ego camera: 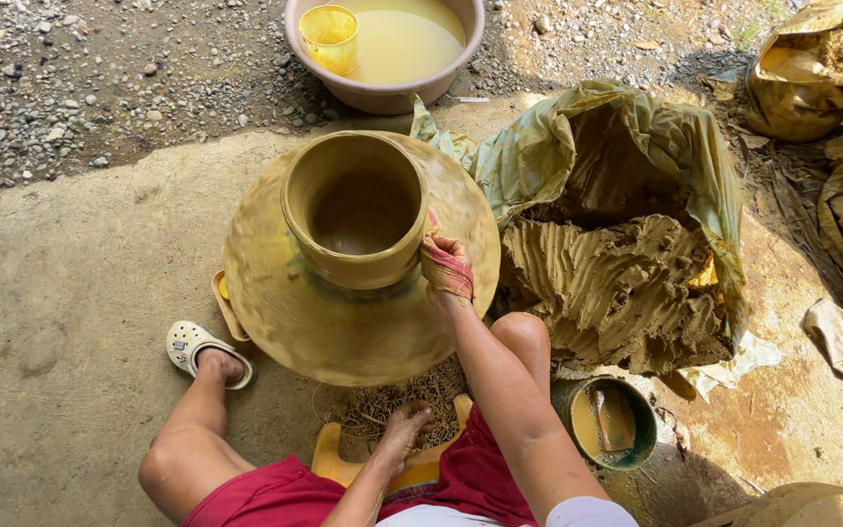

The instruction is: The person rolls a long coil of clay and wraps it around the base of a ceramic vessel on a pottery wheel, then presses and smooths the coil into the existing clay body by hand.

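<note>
**Outdoor pottery spot, pretty clearly**

Looks like a backyard pottery workshop on bare ground. A potter's wheel sits mid-frame with a wet clay pot on it, a big heap of raw clay on plastic sheeting to the right, a basin of muddy water at top, gravel upper left.

pot: on wheel, dead ahead of me
my right hand: on pot's right wall
my left hand: below wheel, nr my seat
basin: behind wheel
clay heap: right of wheel
small bucket: by my right knee
</note>
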